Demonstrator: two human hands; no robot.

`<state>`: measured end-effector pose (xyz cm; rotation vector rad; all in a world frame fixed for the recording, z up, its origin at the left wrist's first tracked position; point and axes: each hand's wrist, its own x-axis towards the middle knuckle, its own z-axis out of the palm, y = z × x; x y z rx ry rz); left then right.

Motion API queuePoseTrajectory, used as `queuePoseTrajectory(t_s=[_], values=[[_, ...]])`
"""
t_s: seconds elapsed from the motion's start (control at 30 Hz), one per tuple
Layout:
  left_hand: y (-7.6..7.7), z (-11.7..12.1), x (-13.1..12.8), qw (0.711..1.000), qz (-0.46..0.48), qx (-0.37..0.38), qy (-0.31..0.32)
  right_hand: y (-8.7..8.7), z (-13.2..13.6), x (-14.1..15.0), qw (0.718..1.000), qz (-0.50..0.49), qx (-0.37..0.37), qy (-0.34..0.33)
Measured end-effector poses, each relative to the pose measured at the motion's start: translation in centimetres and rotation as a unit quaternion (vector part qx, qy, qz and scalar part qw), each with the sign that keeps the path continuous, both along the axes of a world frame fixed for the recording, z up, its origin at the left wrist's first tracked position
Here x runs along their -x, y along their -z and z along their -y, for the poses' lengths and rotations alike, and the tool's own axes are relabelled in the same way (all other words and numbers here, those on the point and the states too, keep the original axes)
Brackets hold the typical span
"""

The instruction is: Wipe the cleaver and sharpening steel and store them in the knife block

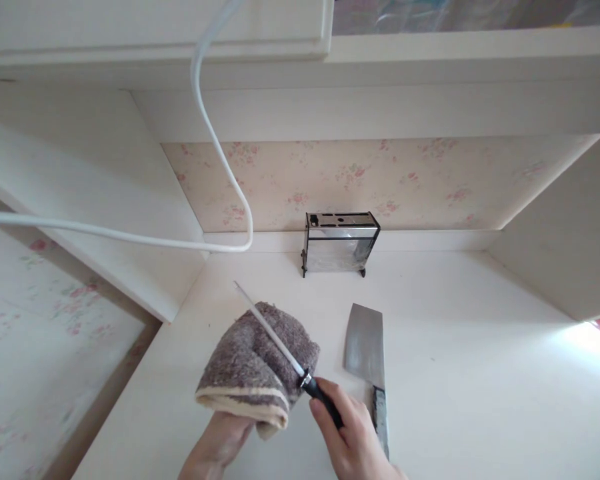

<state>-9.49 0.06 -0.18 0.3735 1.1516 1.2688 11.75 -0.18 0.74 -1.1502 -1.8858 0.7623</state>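
Note:
My right hand (353, 437) is closed around the black handle of a honing steel (275, 337), whose thin rod points up and to the left. My left hand (220, 443) is tucked under a grey-brown folded towel (255, 367) and holds it against the rod; its fingers are hidden by the cloth. A cleaver (366, 347) lies flat on the white counter (455, 373) just right of my right hand, blade away from me, handle toward me.
A metal knife block (340, 243) stands at the back against the floral wall. A white cable (215, 140) loops down from above at the left. A white cabinet side rises on the left, and a shelf runs overhead.

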Motion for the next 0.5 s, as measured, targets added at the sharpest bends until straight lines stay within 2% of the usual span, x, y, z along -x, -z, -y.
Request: queuePoseTrajectory(t_s=[0.07,0.1,0.27,0.37,0.5], values=[[-0.5,-0.2,-1.7,0.998,0.013,-0.001,0.062,-0.1,-0.1,1.1,0.998,0.020,-0.031,-0.046],[-0.7,-0.4,-2.5,0.997,0.025,0.001,0.066,-0.1,-0.1,1.5,0.997,0.036,-0.046,-0.056],[-0.4,-1.1,-3.9,0.998,0.046,0.035,-0.031,1.0,0.5,1.7,0.989,0.106,-0.083,-0.060],[-0.6,-1.4,-3.8,0.995,0.061,0.041,-0.061,1.8,1.2,1.3,0.993,0.087,-0.056,-0.048],[-2.0,-2.5,-3.2,0.987,0.075,0.080,-0.120,2.9,2.5,0.4,0.999,0.048,-0.007,-0.018]])
